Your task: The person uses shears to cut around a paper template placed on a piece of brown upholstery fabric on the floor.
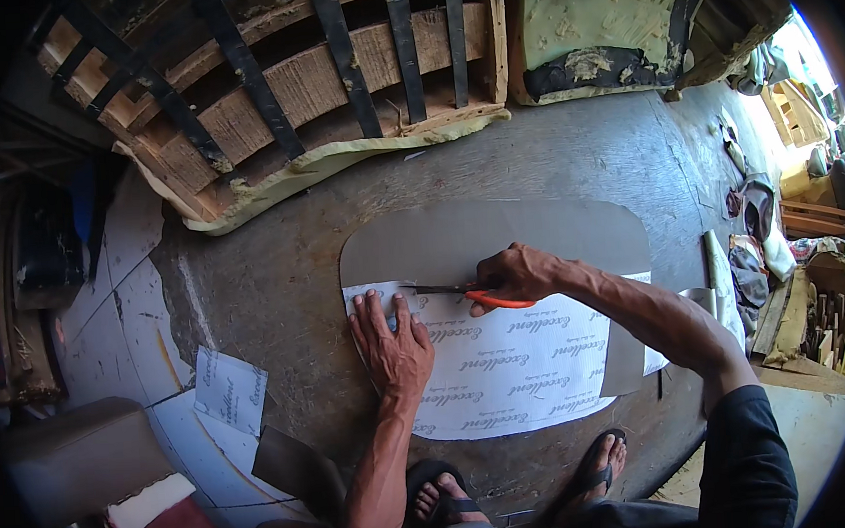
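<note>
In the head view, a grey sheet (pixel 498 235) with rounded corners lies flat on the concrete floor (pixel 278 273), and a white printed sheet (pixel 516 365) lies over its near half. The left hand (pixel 393 343) is spread wide, palm down, pinning the white sheet near its left edge. The right hand (pixel 520 273) is closed around orange-handled scissors (pixel 468 293), whose dark blades point left along the upper edge of the white sheet. The sheets look thin, light and floppy, likely to slide or buckle unless pressed flat close to the blades, so the firm hold belongs beside the cut line. Beyond them rests a bare wooden seat frame (pixel 305 87) with black webbing straps and torn yellow foam; a white offcut (pixel 229 390) lies to the left.
</note>
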`<action>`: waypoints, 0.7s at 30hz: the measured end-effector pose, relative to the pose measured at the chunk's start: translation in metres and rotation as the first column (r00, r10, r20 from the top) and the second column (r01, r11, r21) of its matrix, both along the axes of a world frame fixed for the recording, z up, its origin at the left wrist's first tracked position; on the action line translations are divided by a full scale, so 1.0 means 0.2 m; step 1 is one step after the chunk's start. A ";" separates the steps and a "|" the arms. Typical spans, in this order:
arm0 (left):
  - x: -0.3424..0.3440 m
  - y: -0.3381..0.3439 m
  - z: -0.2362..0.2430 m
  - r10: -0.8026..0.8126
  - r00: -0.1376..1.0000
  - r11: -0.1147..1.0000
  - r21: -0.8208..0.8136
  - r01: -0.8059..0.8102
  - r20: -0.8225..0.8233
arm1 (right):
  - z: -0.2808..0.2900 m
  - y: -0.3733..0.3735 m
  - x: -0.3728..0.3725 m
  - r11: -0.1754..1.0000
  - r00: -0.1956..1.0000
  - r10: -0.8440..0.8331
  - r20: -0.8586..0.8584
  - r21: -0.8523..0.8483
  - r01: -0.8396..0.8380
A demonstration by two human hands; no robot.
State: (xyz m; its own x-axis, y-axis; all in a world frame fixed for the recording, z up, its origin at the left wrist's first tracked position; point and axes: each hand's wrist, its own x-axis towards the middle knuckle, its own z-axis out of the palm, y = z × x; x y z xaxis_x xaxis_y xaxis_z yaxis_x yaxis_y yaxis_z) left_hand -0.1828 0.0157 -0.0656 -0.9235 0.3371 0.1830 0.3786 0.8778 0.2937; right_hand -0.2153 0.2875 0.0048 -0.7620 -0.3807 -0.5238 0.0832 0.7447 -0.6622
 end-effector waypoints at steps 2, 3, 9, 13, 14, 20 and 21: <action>0.00 -0.02 0.00 0.005 1.000 1.000 -0.011 -0.005 -0.012 | 0.01 -0.06 -0.01 1.000 1.000 -0.003 -0.017 -0.002 0.003; 0.00 -0.02 -0.01 0.004 1.000 1.000 0.003 -0.004 -0.024 | 0.01 -0.08 -0.02 1.000 0.999 -0.007 -0.035 0.001 0.007; 0.00 0.03 0.01 0.004 0.999 0.998 0.070 -0.001 -0.036 | -0.03 -0.01 -0.01 0.995 0.997 0.014 -0.072 -0.093 -0.021; 0.00 -0.01 0.00 -0.001 0.999 0.998 0.061 0.004 -0.049 | 0.05 -0.10 -0.04 1.000 0.999 -0.004 -0.034 -0.018 0.003; 0.00 -0.01 0.00 -0.001 0.999 0.998 0.060 0.004 -0.051 | 0.05 -0.13 -0.05 1.000 0.997 0.000 -0.076 -0.004 -0.001; 0.00 0.04 0.00 0.016 0.999 0.995 0.100 -0.012 -0.041 | -0.01 -0.06 -0.05 0.999 0.995 0.033 -0.091 -0.011 -0.034; 0.00 0.02 -0.01 0.017 0.999 0.995 0.096 -0.012 -0.047 | -0.01 -0.07 -0.06 0.999 0.998 0.030 -0.064 -0.023 -0.032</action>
